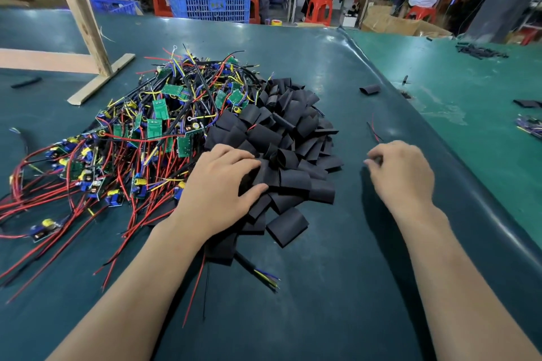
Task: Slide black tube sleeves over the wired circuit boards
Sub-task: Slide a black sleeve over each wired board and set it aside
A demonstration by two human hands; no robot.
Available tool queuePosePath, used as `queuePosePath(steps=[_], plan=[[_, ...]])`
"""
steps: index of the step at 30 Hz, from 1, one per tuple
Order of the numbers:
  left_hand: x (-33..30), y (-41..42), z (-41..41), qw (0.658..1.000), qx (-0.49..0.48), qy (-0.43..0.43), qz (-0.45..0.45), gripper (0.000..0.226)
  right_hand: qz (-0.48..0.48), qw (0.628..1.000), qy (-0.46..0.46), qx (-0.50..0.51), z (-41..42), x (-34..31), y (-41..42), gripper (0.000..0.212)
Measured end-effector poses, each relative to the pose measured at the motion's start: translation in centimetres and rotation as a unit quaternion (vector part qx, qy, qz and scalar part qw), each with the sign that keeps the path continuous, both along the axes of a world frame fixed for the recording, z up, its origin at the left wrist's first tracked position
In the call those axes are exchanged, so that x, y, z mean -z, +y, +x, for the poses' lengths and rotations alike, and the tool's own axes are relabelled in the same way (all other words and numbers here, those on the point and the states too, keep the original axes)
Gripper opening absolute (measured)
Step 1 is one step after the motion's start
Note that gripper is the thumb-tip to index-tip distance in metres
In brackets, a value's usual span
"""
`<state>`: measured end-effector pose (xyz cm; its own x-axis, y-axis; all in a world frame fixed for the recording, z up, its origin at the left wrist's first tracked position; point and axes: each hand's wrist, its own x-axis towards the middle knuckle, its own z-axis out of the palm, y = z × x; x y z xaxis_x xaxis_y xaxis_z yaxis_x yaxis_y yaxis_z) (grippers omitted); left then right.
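Note:
A heap of flat black tube sleeves (289,138) lies mid-table. Left of it sprawls a tangle of wired circuit boards (140,138), green boards with red, black, yellow and blue wires. My left hand (220,187) rests on the near edge of the sleeve heap, its fingers and thumb curled round one black sleeve (255,177). My right hand (401,173) hovers over the bare mat right of the heap, fingers loosely curled; nothing shows in it. One sleeve (287,226) lies apart at the heap's near side.
A wooden frame (88,38) stands at the back left. A stray sleeve (370,89) lies near the raised edge of the dark mat (322,287); a green belt (469,91) runs to the right. Blue crates (209,4), red stools and seated people are behind.

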<state>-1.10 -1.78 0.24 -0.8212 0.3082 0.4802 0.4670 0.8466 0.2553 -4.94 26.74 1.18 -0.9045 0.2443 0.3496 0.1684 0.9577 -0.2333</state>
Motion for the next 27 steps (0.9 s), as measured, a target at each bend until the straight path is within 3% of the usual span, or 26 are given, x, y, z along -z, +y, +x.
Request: queuePosePath(steps=[3, 7, 10, 13, 16, 19, 22, 24, 27], plan=[[-0.3, -0.8, 0.1, 0.999, 0.025, -0.022, -0.001, 0.025, 0.061, 0.996, -0.058, -0.008, 0.0, 0.3, -0.5, 0.021], [-0.6, -1.1, 0.2, 0.999, 0.02, -0.018, 0.019, 0.018, 0.001, 0.999, -0.04, 0.022, -0.2, 0.0, 1.0, 0.034], [-0.8, -1.1, 0.2, 0.997, 0.01, -0.01, 0.069, 0.023, 0.011, 0.998, -0.051, 0.017, -0.2, -0.1, 1.7, 0.035], [-0.9, -1.3, 0.0, 0.995, 0.0, 0.003, 0.095, 0.035, 0.055, 0.997, 0.018, -0.056, 0.3, -0.4, 0.7, 0.028], [-0.9, -1.7, -0.3, 0.996, -0.016, 0.038, 0.079, 0.031, 0.011, 0.979, 0.11, -0.173, 1.5, -0.8, -2.6, 0.028], [-1.3, -2.5, -1.0, 0.982, -0.096, 0.1, 0.128, 0.029, -0.044, 0.952, 0.074, -0.293, 2.7, -0.4, -6.2, 0.019], [-1.6, -3.5, -1.9, 0.956, -0.239, 0.062, 0.157, 0.033, -0.078, 0.936, 0.063, -0.338, 3.1, 0.0, -7.9, 0.017], [-1.6, -3.6, -2.4, 0.954, -0.257, 0.02, 0.154, 0.038, -0.105, 0.932, 0.064, -0.34, 3.0, 0.0, -8.3, 0.019], [-1.9, -3.6, -2.8, 0.955, -0.263, 0.022, 0.134, 0.027, -0.127, 0.931, 0.038, -0.341, 2.8, 0.1, -8.4, 0.025]])
